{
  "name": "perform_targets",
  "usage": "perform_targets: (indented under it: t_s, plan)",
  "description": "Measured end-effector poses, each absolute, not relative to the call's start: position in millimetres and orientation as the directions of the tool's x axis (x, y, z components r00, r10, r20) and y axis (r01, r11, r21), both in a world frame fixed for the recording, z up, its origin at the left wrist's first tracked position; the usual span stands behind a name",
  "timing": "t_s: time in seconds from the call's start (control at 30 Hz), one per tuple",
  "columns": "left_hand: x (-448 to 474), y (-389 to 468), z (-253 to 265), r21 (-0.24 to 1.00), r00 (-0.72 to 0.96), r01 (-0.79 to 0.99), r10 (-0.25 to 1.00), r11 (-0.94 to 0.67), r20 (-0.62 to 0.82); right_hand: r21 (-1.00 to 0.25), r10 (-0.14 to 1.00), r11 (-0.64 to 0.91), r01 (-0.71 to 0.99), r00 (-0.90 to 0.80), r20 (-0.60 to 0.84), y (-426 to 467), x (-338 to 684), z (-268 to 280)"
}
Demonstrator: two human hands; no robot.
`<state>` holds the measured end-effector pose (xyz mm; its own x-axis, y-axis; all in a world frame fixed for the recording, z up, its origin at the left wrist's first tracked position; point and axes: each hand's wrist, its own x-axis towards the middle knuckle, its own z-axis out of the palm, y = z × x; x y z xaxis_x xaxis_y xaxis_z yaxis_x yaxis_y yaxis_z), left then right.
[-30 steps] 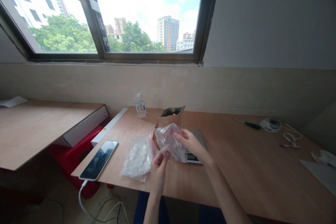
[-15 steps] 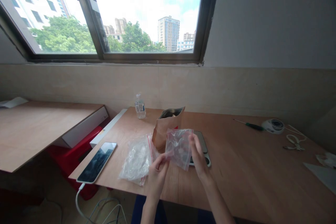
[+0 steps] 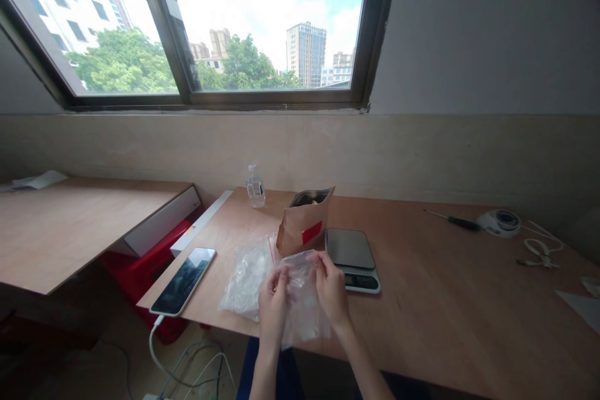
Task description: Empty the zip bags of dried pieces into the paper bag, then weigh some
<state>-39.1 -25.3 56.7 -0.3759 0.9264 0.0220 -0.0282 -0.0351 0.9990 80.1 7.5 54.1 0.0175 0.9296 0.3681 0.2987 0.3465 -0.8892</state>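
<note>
A wooden table (image 3: 445,319) is seen below a window (image 3: 262,25). On it stand an open brown paper bag (image 3: 304,225) with a red label, its contents not discernible, a kitchen scale (image 3: 351,256), a phone (image 3: 184,272) and a small bottle (image 3: 255,187); no writing can be read. A clear zip bag (image 3: 302,306), raised half a second ago, has been lowered to the near table edge, beside a pile of clear bags (image 3: 246,272). Its top is pinched by the left hand (image 3: 272,306) and right hand (image 3: 332,294).
</note>
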Motion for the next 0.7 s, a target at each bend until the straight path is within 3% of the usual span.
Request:
perform_targets:
  t_s: [0.1, 0.23, 0.4, 0.57, 0.7]
  plan:
    - [-38.0, -27.8, 60.5, 0.994, -0.434, 0.101, 0.897, -0.047, 0.087, -0.919, 0.941, 0.295, 0.263, 0.084, 0.327, 11.0, 73.1, 49.2]
    - [-48.6, -25.3, 71.2, 0.970, -0.391, 0.230, 0.905, -0.080, 0.167, -0.950, 0.958, 0.246, 0.191, 0.104, 0.269, 15.0, 73.1, 47.8]
    - [-103.4, -10.7, 72.6, 0.909, -0.454, 0.405, 0.885, 0.097, 0.108, -0.982, 0.977, 0.130, 0.141, 0.152, 0.151, 17.4, 108.8, 37.1]
    - [-155.8, 18.7, 59.0, 0.726, -0.508, 0.631, 0.853, 0.274, 0.120, -0.985, 0.964, 0.081, 0.151, 0.238, 0.116, 9.6, 151.4, 22.6]
    - [-151.6, 32.8, 56.8, 0.483, -0.553, 0.802, 0.743, 0.352, 0.377, -0.951, 0.935, 0.103, 0.292, 0.299, 0.193, 0.5, 173.5, 13.2]
